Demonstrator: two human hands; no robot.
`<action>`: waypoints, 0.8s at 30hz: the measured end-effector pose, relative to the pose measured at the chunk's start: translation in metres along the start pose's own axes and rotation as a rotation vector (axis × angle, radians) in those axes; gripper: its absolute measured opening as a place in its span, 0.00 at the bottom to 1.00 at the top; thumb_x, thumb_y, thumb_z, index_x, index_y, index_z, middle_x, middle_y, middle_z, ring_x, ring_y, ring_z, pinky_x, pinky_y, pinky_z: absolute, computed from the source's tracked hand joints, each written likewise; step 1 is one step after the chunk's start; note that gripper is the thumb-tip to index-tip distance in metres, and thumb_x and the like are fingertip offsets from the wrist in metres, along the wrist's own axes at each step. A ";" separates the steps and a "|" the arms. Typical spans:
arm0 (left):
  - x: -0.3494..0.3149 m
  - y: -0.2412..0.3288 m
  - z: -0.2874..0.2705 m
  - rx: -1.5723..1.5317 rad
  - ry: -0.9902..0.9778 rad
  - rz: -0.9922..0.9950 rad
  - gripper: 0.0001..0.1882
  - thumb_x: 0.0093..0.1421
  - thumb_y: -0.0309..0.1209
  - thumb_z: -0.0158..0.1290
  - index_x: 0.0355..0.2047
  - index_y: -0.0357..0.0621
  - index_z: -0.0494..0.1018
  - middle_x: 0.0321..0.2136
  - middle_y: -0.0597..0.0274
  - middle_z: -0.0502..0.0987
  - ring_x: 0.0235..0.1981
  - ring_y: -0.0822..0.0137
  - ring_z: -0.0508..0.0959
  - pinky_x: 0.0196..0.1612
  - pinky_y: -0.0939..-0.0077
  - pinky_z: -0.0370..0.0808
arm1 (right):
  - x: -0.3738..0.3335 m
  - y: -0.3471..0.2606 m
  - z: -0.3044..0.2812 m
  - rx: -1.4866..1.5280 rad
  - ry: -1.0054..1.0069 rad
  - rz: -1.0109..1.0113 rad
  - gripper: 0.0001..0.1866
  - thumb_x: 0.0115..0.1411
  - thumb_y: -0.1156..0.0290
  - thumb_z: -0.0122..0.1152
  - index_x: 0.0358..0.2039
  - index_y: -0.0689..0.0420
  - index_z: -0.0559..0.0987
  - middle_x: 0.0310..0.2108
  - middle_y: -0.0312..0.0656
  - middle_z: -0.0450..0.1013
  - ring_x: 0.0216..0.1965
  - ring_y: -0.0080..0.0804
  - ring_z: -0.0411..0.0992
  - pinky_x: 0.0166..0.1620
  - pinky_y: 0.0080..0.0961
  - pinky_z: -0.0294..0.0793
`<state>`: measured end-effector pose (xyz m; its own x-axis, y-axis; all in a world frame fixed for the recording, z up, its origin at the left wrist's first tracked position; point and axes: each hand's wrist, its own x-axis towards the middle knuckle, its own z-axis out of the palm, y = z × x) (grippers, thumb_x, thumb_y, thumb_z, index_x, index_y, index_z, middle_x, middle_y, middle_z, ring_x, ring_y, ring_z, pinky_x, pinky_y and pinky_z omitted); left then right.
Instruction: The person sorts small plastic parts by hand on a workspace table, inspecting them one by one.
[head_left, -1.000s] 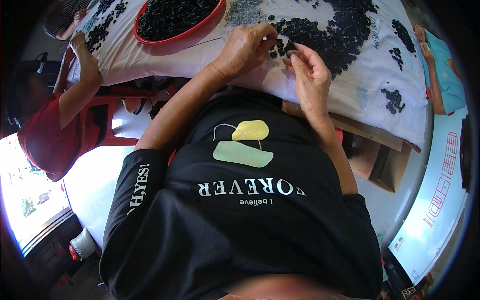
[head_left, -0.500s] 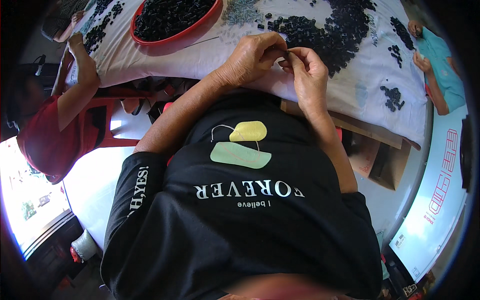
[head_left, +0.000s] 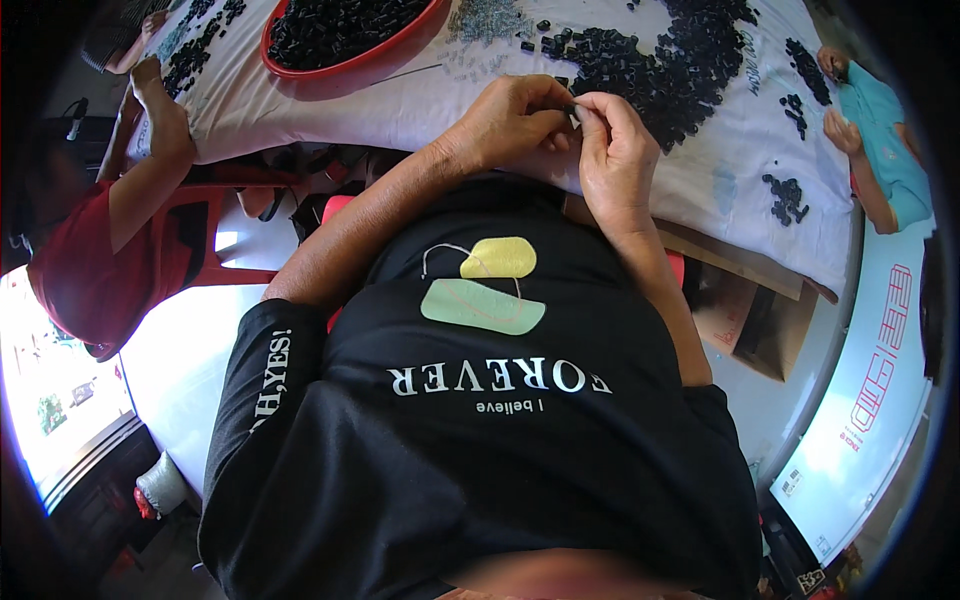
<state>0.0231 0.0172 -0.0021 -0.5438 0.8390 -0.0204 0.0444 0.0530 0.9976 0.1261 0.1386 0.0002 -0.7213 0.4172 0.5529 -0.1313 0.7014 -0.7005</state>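
We report a change in how the two hands stand. A second ago, the left hand (head_left: pixel 512 125) had its fingertips among loose black pieces at the near edge of the heap, and the right hand (head_left: pixel 620 158) stood a little apart from it. Now the fingertips of both meet just short of the heap of black pieces (head_left: pixel 690 70), above the near edge of the table (head_left: pixel 380 118). They were already together half a second ago, with little shift since.

We find both hands narrow, thumb and forefinger drawn together at the tips, apparently on one small dark piece (head_left: pixel 573 109). It is mostly covered by the fingers, so its shape and any second part joined to it we cannot tell. We judge that the work has passed from picking at the heap to fine handling between the two hands.

The heap lies at the far side of the hands, spreading right. The red basin (head_left: pixel 318 73), filled with more black pieces, stands far left and apart from them. The scattered clear pieces (head_left: pixel 488 22) lie between basin and heap, untouched.
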 end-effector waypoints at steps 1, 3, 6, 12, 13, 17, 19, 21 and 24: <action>0.000 0.002 -0.001 -0.015 -0.023 -0.006 0.11 0.60 0.22 0.49 0.43 0.29 0.71 0.30 0.55 0.79 0.28 0.71 0.80 0.35 0.79 0.78 | 0.001 -0.002 -0.001 -0.017 0.016 -0.018 0.03 0.56 0.81 0.57 0.32 0.60 0.75 0.28 0.44 0.75 0.29 0.42 0.75 0.33 0.28 0.74; -0.001 0.002 -0.001 -0.030 -0.045 -0.011 0.12 0.60 0.21 0.49 0.43 0.29 0.71 0.30 0.54 0.79 0.29 0.71 0.80 0.35 0.79 0.78 | 0.002 -0.001 -0.003 -0.033 0.007 -0.027 0.04 0.56 0.81 0.57 0.32 0.60 0.75 0.28 0.45 0.75 0.29 0.42 0.75 0.33 0.28 0.74; -0.001 0.003 -0.001 -0.054 -0.055 -0.014 0.12 0.61 0.22 0.48 0.44 0.28 0.70 0.31 0.53 0.79 0.29 0.69 0.80 0.35 0.79 0.78 | 0.002 0.002 -0.004 -0.021 0.000 -0.002 0.03 0.57 0.81 0.57 0.32 0.60 0.76 0.28 0.44 0.75 0.28 0.38 0.75 0.32 0.26 0.74; -0.003 0.003 -0.003 -0.084 -0.091 -0.062 0.14 0.64 0.28 0.50 0.47 0.32 0.70 0.33 0.56 0.79 0.31 0.73 0.79 0.40 0.80 0.78 | 0.001 0.007 -0.004 0.264 -0.063 0.332 0.03 0.62 0.77 0.55 0.34 0.61 0.77 0.26 0.36 0.76 0.25 0.19 0.74 0.29 0.17 0.74; -0.004 0.006 -0.004 -0.099 -0.095 -0.068 0.14 0.65 0.29 0.49 0.47 0.32 0.70 0.34 0.56 0.79 0.31 0.73 0.79 0.40 0.80 0.78 | 0.001 0.007 -0.004 0.296 -0.066 0.345 0.03 0.62 0.77 0.55 0.34 0.61 0.77 0.26 0.36 0.76 0.25 0.20 0.74 0.29 0.17 0.74; -0.006 0.008 -0.004 -0.115 -0.102 -0.073 0.15 0.66 0.31 0.48 0.48 0.32 0.70 0.35 0.55 0.79 0.31 0.73 0.79 0.40 0.80 0.78 | -0.001 0.008 -0.004 0.333 -0.082 0.357 0.04 0.62 0.77 0.55 0.34 0.62 0.77 0.27 0.37 0.76 0.25 0.20 0.74 0.29 0.17 0.75; -0.006 0.008 -0.004 -0.111 -0.097 -0.067 0.15 0.66 0.31 0.47 0.48 0.32 0.70 0.35 0.55 0.79 0.31 0.73 0.79 0.40 0.80 0.78 | 0.000 0.006 -0.004 0.317 -0.089 0.346 0.04 0.62 0.76 0.55 0.34 0.61 0.77 0.27 0.37 0.76 0.26 0.20 0.74 0.30 0.17 0.75; -0.006 0.009 -0.004 -0.106 -0.095 -0.060 0.15 0.67 0.31 0.46 0.48 0.32 0.70 0.34 0.55 0.79 0.31 0.73 0.79 0.40 0.80 0.78 | 0.000 0.006 -0.005 0.299 -0.094 0.336 0.04 0.62 0.76 0.55 0.34 0.61 0.77 0.27 0.37 0.76 0.26 0.20 0.74 0.30 0.17 0.75; -0.006 0.010 -0.003 -0.093 -0.100 -0.058 0.15 0.67 0.32 0.46 0.47 0.32 0.70 0.34 0.55 0.79 0.30 0.73 0.80 0.39 0.80 0.78 | 0.000 0.006 -0.004 0.305 -0.096 0.341 0.04 0.63 0.76 0.55 0.35 0.61 0.77 0.27 0.37 0.76 0.26 0.21 0.75 0.30 0.18 0.75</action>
<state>0.0240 0.0107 0.0079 -0.4569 0.8859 -0.0801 -0.0649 0.0566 0.9963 0.1284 0.1448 -0.0019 -0.8158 0.5289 0.2339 -0.0594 0.3257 -0.9436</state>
